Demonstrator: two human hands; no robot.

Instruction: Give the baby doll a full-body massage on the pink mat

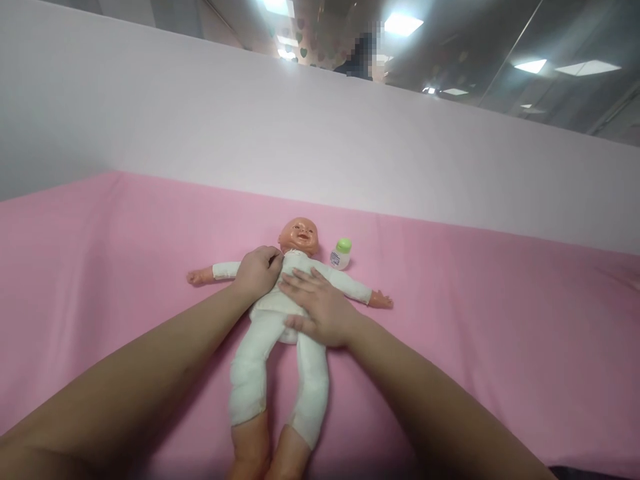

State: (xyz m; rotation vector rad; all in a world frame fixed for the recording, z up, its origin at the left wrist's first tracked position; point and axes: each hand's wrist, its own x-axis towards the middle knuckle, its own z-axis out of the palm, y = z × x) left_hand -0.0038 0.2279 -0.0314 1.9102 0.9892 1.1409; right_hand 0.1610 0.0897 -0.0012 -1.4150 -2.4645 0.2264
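On pink sheet [500, 320] | left hand [257, 272] pinches white-suited plastic doll [280, 320] collar | right hand [317, 307] spread flat on belly | green-capped small bottle [341, 254], label unreadable

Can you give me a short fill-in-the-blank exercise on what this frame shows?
1. The doll lies on its ____ on the pink sheet.
2. The small bottle beside the doll's head has a ____ cap.
3. The right hand rests flat on the doll's ____.
4. The left hand pinches the white clothing near the doll's ____.

Missing words: back; green; belly; neck
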